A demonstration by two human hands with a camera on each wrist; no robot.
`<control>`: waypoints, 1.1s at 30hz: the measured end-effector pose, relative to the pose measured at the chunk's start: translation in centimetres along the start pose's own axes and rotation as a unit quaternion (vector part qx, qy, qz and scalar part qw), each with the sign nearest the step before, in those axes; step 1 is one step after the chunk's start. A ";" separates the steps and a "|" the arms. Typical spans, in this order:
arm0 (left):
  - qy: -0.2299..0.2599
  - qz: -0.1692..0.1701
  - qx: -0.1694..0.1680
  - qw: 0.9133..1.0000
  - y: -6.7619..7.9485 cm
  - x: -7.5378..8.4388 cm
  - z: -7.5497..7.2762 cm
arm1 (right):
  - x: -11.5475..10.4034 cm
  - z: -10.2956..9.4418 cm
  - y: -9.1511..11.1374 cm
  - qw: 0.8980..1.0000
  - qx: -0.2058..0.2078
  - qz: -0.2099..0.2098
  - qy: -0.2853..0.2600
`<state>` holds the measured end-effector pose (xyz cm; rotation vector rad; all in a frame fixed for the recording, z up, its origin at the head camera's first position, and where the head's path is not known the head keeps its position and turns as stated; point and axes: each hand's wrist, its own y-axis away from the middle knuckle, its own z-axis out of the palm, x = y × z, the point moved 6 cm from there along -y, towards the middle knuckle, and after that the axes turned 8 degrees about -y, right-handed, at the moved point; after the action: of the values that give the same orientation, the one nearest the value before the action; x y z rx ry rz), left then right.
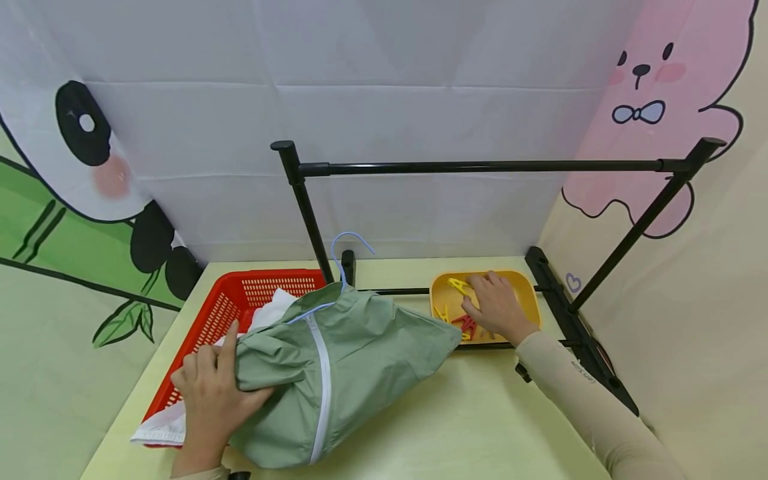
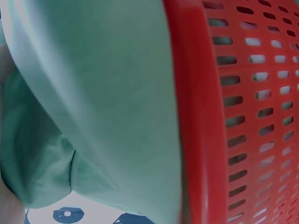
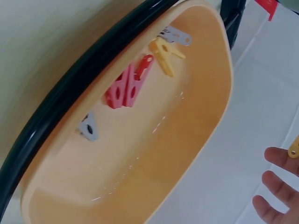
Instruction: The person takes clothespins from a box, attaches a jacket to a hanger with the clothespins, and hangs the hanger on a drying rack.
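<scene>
A green zip jacket (image 1: 378, 347) with a white zipper hangs on a blue hanger (image 1: 337, 257), whose hook points up. My left hand (image 1: 210, 390) grips the jacket at its left side, thumb across the front of the cloth. In the left wrist view the green cloth (image 2: 107, 102) fills the middle beside the red basket (image 2: 198, 112). Over the yellow tray (image 1: 528, 293), my right hand (image 1: 498, 307) pinches a yellow clothespin (image 1: 459, 287). Red clothespins (image 3: 131, 84), a yellow clothespin (image 3: 163, 53) and grey ones (image 3: 88, 127) lie inside the tray.
A black rack stands behind the jacket, its top bar (image 1: 480, 167) running across and its right foot (image 1: 582, 333) beside the tray. White cloth (image 1: 273, 310) lies in the red basket and over its front corner. A printed sheet (image 1: 384, 127) covers the back wall.
</scene>
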<state>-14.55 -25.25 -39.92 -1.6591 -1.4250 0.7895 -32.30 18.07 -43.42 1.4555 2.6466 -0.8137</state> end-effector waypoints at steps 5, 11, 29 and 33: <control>0.001 -0.003 -0.002 1.000 0.0 0.0 0.0 | -0.7 -0.4 -0.2 1.000 0.010 -0.012 -0.004; 0.000 -0.003 -0.002 1.000 0.0 0.0 0.0 | -1.5 -1.1 -0.4 0.999 0.025 -0.032 0.002; 0.001 -0.004 -0.005 1.000 0.1 0.1 -0.1 | -3.5 -2.1 -0.3 0.992 0.073 -0.097 -0.026; 0.004 -0.005 -0.004 1.000 0.0 0.1 -0.1 | -3.8 -2.4 -0.3 0.990 0.082 -0.109 -0.027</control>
<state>-14.47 -25.17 -39.84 -1.6582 -1.4321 0.7722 -29.85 16.05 -40.30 1.1657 2.7902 -1.0954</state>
